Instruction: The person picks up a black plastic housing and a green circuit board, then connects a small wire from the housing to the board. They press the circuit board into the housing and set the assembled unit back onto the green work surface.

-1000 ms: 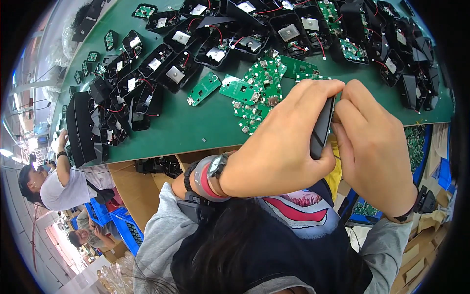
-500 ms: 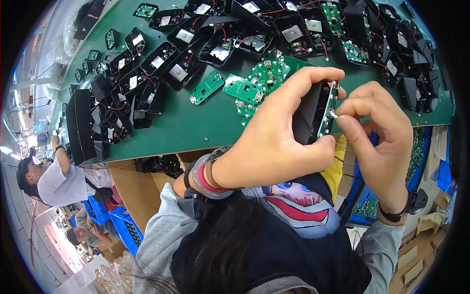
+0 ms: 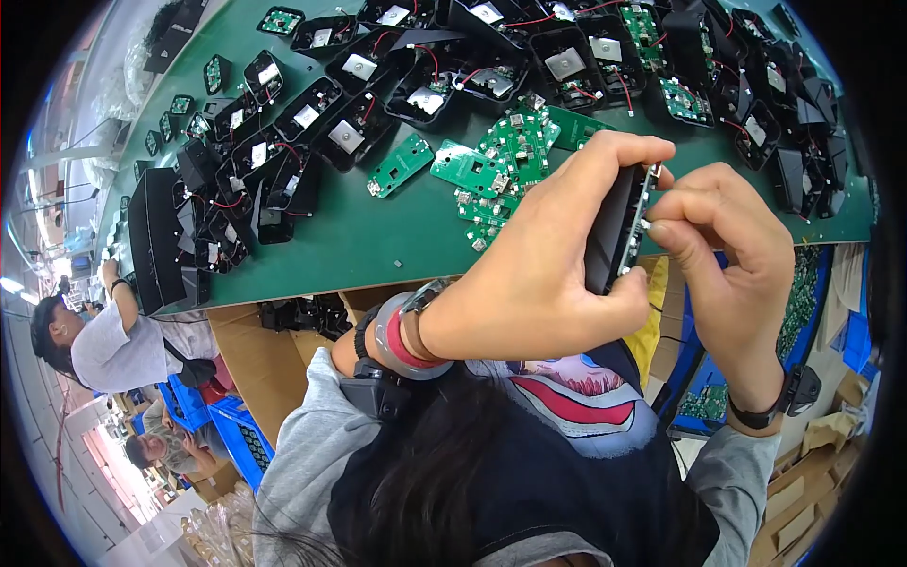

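My left hand [image 3: 539, 269] is wrapped round a black plastic housing [image 3: 607, 231], fingers over its top and thumb at its lower end. A circuit board [image 3: 631, 244] sits on the housing's right side, seen nearly edge-on. With thumb and forefinger, my right hand [image 3: 737, 250] pinches a small white connector [image 3: 646, 225] against the board's face; the fingertips partly cover it. Beyond my left hand, on the green table [image 3: 331, 250], lies a pile of loose green circuit boards [image 3: 515, 146], with a single board [image 3: 401, 165] to its left.
Black housings [image 3: 342, 137] with red wires crowd the table's far side. A cardboard box [image 3: 248, 354] stands below the near edge at left, and a blue tray [image 3: 704, 402] of boards lies below at right. Two people [image 3: 123, 331] are at far left.
The housing has turned so its board shows more edge-on, and it has shifted slightly right and down with my left hand. My right hand keeps its pinch at the board.
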A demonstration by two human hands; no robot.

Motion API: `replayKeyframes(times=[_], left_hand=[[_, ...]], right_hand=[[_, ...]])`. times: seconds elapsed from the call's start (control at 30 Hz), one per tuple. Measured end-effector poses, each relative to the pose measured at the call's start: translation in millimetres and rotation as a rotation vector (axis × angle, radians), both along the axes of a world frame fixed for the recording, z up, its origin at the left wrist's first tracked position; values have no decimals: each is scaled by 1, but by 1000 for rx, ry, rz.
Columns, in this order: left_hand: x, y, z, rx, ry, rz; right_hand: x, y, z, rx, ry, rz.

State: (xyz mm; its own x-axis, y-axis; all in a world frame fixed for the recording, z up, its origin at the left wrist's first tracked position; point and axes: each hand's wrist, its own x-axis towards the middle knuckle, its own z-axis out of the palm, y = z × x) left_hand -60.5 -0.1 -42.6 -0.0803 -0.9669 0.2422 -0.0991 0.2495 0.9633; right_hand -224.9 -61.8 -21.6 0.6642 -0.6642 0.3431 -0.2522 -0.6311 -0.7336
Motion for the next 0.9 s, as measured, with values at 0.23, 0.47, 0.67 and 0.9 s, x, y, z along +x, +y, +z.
replayKeyframes(times=[0.23,0.47,0.67,0.9], left_hand=[[-2,-2,-10,61,406,-125],[1,-5,-18,0,112,-97],[3,-6,-23,67,189,-135],[-6,1,-11,289,595,-169]], right_hand=[[6,17,-6,337,-226,-218],[9,21,-16,404,-368,-269],[14,21,-20,491,-432,-267],[6,23,-16,-3,-224,-221]])
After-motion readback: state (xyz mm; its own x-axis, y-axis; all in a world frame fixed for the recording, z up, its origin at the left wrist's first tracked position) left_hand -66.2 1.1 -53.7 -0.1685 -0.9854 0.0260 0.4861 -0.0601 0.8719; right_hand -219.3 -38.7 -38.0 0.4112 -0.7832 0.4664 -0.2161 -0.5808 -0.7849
